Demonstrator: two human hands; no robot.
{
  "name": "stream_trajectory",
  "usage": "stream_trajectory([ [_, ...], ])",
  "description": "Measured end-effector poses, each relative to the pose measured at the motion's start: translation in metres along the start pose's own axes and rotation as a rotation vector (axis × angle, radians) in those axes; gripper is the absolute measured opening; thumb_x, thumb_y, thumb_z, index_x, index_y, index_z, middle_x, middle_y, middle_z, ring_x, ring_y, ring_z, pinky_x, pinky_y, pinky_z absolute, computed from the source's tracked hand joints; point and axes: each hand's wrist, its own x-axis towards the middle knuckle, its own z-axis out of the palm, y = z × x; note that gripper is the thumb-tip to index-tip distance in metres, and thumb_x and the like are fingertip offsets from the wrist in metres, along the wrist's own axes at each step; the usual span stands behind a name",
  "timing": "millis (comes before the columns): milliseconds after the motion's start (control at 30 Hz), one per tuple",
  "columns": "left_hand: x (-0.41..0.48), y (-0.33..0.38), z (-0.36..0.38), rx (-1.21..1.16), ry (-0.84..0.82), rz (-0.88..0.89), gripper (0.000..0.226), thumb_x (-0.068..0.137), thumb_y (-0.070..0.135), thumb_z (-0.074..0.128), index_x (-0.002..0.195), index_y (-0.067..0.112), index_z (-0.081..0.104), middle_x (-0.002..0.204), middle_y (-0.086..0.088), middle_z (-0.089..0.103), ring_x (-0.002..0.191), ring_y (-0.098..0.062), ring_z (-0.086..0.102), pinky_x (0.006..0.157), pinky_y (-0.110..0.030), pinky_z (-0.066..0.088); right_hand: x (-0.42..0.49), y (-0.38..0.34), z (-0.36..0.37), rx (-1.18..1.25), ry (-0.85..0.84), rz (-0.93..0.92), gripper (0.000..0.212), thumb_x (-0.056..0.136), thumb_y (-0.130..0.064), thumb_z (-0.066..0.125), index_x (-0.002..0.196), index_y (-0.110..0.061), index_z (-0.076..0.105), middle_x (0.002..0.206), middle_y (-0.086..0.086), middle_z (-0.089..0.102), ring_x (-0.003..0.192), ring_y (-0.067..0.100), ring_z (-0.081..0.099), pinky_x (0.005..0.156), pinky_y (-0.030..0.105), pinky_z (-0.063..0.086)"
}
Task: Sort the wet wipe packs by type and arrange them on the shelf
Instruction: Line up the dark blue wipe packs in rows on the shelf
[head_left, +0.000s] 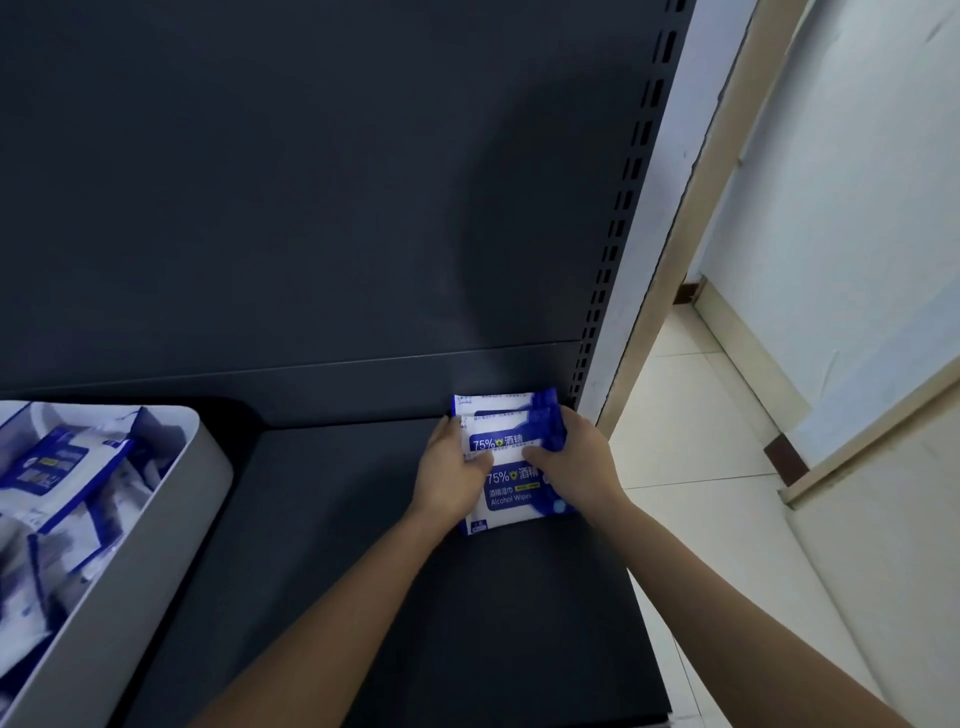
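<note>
head cam, wide | faces fwd/down | close over dark shelf (363, 597) | single view

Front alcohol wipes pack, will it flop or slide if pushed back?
The front pack probably slides easily: glossy film on a smooth shelf. It is likely soft, so it may buckle between left hand and right hand.

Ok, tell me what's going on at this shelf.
A person is lining up blue-and-white alcohol wipe packs in the back right corner of a dark shelf. The left hand and right hand hold the overlapping row by its two sides, thumbs on top. A grey bin on the shelf's left holds jumbled loose wipe packs.
</note>
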Motion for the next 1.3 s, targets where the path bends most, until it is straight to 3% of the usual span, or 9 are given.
stream_trajectory([
  [133, -0.003, 0.002, -0.003, -0.024, -0.027, -0.016, 0.031, 0.09, 0.007, 0.059, 0.115, 0.021, 0.047, 0.113, 0.0, 0.062, 0.095, -0.013, 0.064, 0.083, -0.034, 0.055, -0.002, 0.004, -0.001, -0.052, 0.001, 0.014, 0.043, 0.085, -0.025, 0.069, 0.121, -0.014, 0.049, 0.122, 0.004, 0.061, 0.099, 0.013, 0.06, 0.072, 0.021, 0.048],
  [267, -0.006, 0.0, -0.002, -0.037, 0.019, -0.021, 0.042, 0.089, 0.011, 0.062, 0.126, 0.018, 0.043, 0.129, 0.0, 0.053, 0.112, -0.015, 0.057, 0.095, -0.036, 0.051, -0.006, 0.008, -0.001, 0.008, 0.067, 0.017, 0.048, 0.086, -0.03, 0.069, 0.123, -0.016, 0.044, 0.127, 0.003, 0.056, 0.102, 0.012, 0.058, 0.065, 0.017, 0.046],
  [367, -0.008, 0.003, 0.003, -0.07, -0.019, -0.005, 0.038, 0.09, 0.003, 0.055, 0.117, 0.027, 0.045, 0.117, -0.001, 0.061, 0.094, -0.012, 0.064, 0.076, -0.025, 0.055, -0.008, 0.01, 0.004, 0.024, 0.031, -0.007, 0.048, 0.089, -0.028, 0.065, 0.129, -0.018, 0.041, 0.129, 0.001, 0.056, 0.103, 0.011, 0.058, 0.068, 0.018, 0.049],
  [433, -0.009, 0.005, 0.006, -0.078, -0.023, -0.007, 0.036, 0.09, 0.002, 0.053, 0.117, 0.025, 0.045, 0.113, -0.003, 0.062, 0.089, -0.012, 0.066, 0.072, -0.027, 0.057, -0.009, 0.012, 0.005, 0.019, 0.024, -0.017, 0.05, 0.089, -0.025, 0.065, 0.132, -0.019, 0.039, 0.131, 0.001, 0.056, 0.107, 0.013, 0.059, 0.073, 0.023, 0.053],
  [700, -0.01, 0.001, 0.018, -0.092, -0.01, 0.015, 0.063, 0.091, 0.018, 0.062, 0.146, 0.022, 0.031, 0.137, 0.001, 0.05, 0.112, -0.016, 0.061, 0.091, -0.038, 0.055, -0.014, 0.019, -0.006, 0.05, 0.03, -0.041, 0.068, 0.09, -0.021, 0.065, 0.145, -0.023, 0.027, 0.14, 0.001, 0.047, 0.119, 0.016, 0.053, 0.083, 0.033, 0.056],
  [833, -0.014, -0.002, 0.016, -0.027, 0.002, 0.064, 0.062, 0.088, 0.027, 0.067, 0.142, 0.021, 0.036, 0.137, -0.002, 0.051, 0.114, -0.016, 0.059, 0.091, -0.039, 0.055, -0.014, 0.02, -0.011, 0.065, 0.062, -0.029, 0.065, 0.084, -0.018, 0.072, 0.137, -0.017, 0.035, 0.135, 0.002, 0.051, 0.112, 0.011, 0.053, 0.077, 0.024, 0.051],
  [1033, -0.03, 0.007, 0.006, 0.005, 0.008, 0.102, 0.042, 0.086, 0.016, 0.068, 0.125, 0.02, 0.051, 0.117, 0.002, 0.061, 0.1, -0.008, 0.061, 0.085, -0.027, 0.054, -0.019, 0.017, -0.018, 0.028, 0.063, -0.035, 0.071, 0.083, -0.018, 0.073, 0.141, -0.017, 0.032, 0.141, 0.003, 0.047, 0.122, 0.02, 0.052, 0.091, 0.039, 0.054],
  [1167, -0.037, 0.009, -0.009, 0.191, 0.011, 0.195, 0.039, 0.084, 0.013, 0.068, 0.121, 0.02, 0.057, 0.119, 0.006, 0.057, 0.109, -0.003, 0.046, 0.087, -0.013, 0.033, -0.024, 0.008, -0.019, -0.141, 0.023, -0.044, 0.071, 0.082, -0.02, 0.073, 0.141, -0.017, 0.034, 0.143, 0.006, 0.044, 0.125, 0.021, 0.049, 0.094, 0.038, 0.051],
  [1300, -0.04, 0.016, -0.041, 0.376, -0.015, 0.259, 0.038, 0.087, 0.018, 0.066, 0.123, 0.011, 0.059, 0.128, -0.002, 0.054, 0.123, -0.014, 0.045, 0.09, -0.009, 0.028, -0.041, -0.02, -0.008, -0.516, 0.085, -0.214, 0.063, 0.088, -0.025, 0.065, 0.143, -0.015, 0.035, 0.154, 0.01, 0.026, 0.141, 0.028, 0.025, 0.112, 0.042, 0.032],
])
